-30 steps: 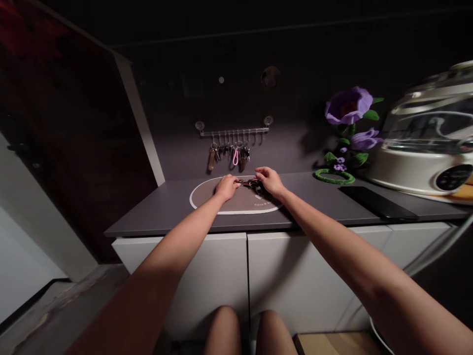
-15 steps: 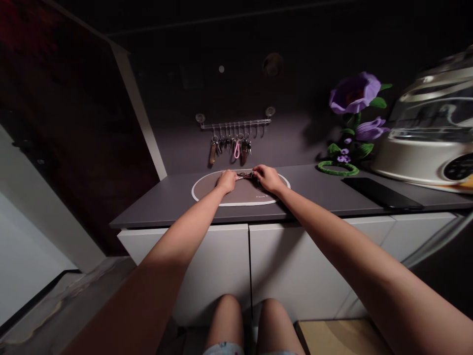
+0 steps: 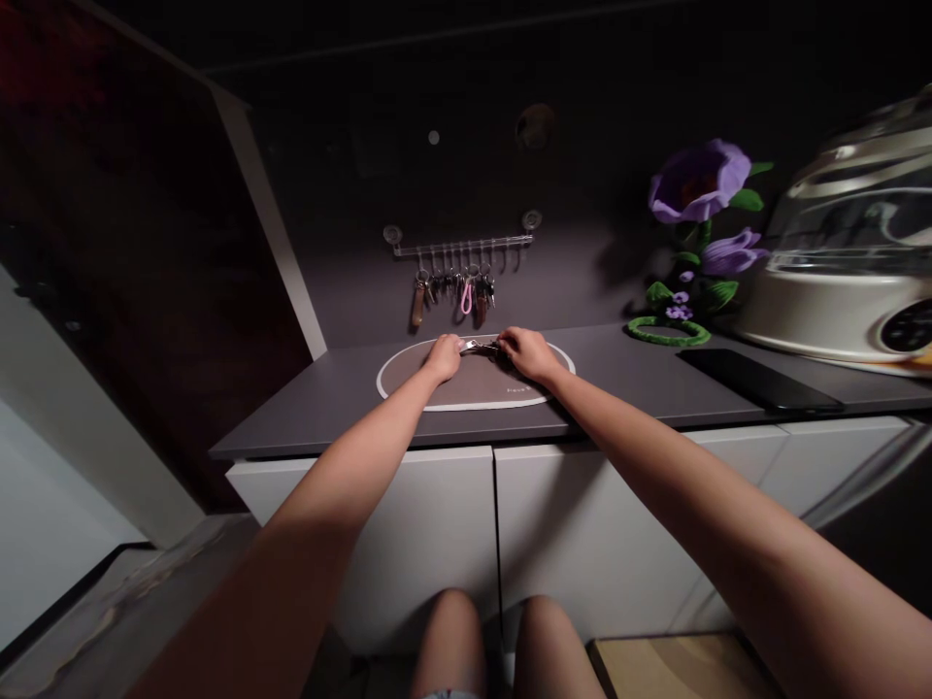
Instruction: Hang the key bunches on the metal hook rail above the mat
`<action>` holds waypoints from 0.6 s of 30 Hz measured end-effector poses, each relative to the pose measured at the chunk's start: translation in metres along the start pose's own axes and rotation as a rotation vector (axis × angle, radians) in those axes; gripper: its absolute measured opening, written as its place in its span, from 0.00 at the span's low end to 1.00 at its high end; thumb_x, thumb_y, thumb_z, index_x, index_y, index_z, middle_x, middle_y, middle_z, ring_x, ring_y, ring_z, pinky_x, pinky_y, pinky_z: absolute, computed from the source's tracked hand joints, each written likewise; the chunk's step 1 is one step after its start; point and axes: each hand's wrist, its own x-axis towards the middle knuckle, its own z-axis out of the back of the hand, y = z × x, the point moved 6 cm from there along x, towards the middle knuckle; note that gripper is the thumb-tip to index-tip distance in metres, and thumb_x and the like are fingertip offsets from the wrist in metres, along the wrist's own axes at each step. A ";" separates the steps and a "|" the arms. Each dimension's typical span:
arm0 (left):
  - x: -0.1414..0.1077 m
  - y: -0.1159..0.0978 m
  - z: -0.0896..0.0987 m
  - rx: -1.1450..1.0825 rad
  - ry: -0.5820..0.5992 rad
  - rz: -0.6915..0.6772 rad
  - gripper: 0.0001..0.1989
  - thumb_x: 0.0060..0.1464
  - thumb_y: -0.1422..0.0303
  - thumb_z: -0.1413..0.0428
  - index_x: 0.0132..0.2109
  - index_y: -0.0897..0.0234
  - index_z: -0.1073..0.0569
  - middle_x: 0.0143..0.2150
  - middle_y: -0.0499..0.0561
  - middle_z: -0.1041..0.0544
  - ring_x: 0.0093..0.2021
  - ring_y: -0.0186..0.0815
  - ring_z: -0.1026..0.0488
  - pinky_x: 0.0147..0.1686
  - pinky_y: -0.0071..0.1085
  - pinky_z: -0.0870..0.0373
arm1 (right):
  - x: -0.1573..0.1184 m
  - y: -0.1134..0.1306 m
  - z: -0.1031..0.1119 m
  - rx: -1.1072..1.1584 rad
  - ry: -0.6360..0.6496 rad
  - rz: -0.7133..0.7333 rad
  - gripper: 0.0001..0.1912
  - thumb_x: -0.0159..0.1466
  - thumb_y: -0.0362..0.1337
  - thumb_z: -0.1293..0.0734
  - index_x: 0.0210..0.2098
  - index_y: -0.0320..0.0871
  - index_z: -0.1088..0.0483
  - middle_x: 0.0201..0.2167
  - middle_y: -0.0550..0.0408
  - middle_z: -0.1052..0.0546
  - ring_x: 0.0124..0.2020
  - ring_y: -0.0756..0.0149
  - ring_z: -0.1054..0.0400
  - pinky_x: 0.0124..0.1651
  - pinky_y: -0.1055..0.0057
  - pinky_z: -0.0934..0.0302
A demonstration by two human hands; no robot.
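Observation:
Over an oval brown mat (image 3: 466, 385) with a white rim, both my hands grip what looks like a small bunch of keys (image 3: 481, 347). My left hand (image 3: 443, 360) is closed on its shiny metal left end. The fingers of my right hand (image 3: 529, 353) pinch the darker right end. Metal parts stretch across the short gap between the hands. My fingers hide the rest, and the pieces are too small to tell apart.
Behind the mat, a clear hook rail (image 3: 466, 246) holds several hanging keys (image 3: 449, 282) and a pink loop (image 3: 467, 297). To the right on the counter (image 3: 313, 403) are purple fabric flowers (image 3: 699, 189), a black phone (image 3: 757, 380) and a cream appliance (image 3: 822, 316).
My left hand has shifted slightly left, and more shiny metal shows between the hands. My right hand has hardly moved. The view has tilted a little.

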 end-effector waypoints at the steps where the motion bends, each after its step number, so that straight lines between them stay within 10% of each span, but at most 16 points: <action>1: 0.000 0.002 0.000 -0.048 -0.002 0.024 0.13 0.57 0.72 0.56 0.30 0.68 0.29 0.33 0.55 0.27 0.36 0.34 0.32 0.41 0.30 0.37 | 0.000 0.000 0.000 -0.005 0.003 0.007 0.12 0.62 0.36 0.42 0.39 0.41 0.29 0.39 0.49 0.24 0.39 0.63 0.32 0.40 0.72 0.43; 18: -0.009 -0.007 -0.005 -1.267 0.063 0.427 0.12 0.60 0.72 0.60 0.31 0.69 0.36 0.30 0.56 0.25 0.32 0.30 0.25 0.45 0.34 0.30 | 0.001 0.007 0.002 0.066 -0.095 0.131 0.13 0.58 0.38 0.38 0.42 0.40 0.33 0.34 0.50 0.27 0.34 0.66 0.35 0.39 0.71 0.42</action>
